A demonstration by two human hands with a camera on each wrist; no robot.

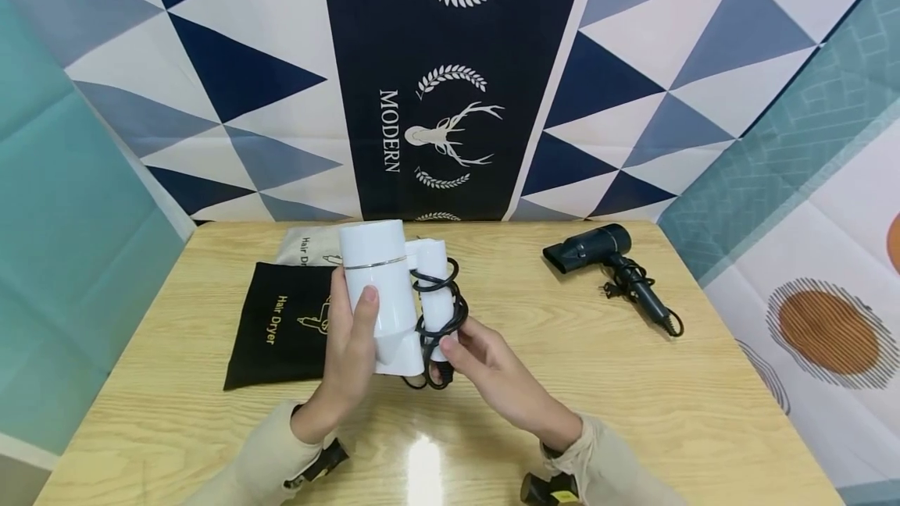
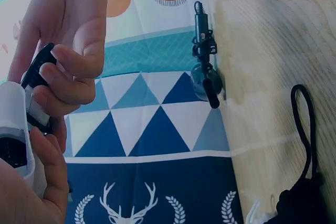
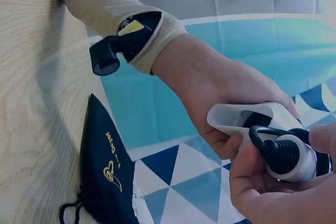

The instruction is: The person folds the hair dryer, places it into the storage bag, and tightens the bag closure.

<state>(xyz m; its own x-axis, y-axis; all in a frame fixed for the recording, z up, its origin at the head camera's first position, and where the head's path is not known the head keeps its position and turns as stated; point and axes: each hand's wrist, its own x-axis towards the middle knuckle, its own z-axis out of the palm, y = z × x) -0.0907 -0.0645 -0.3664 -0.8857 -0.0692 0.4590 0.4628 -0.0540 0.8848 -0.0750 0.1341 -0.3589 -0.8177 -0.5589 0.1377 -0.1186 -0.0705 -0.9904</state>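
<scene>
A white hair dryer [image 1: 383,295] with a folded handle is held up above the table. Black cord [image 1: 457,309] is wound around the handle. My left hand [image 1: 349,342] grips the dryer's body from the left, thumb across its front. At the handle's lower end my right hand [image 1: 492,365] holds the handle and cord, with the thumb in front. The right wrist view shows the open nozzle [image 3: 236,116] and the ribbed cord end [image 3: 283,156] beside the right fingers. Parts of the dryer are hidden behind both hands.
A black drawstring pouch [image 1: 281,326] printed "Hair Dryer" lies on the table left of the hands. Behind it, partly covered, is a pale pouch [image 1: 302,244]. A black hair dryer [image 1: 591,248] with its cord wrapped around the handle lies at the back right. Patterned cloth [image 1: 281,92] stands behind the table.
</scene>
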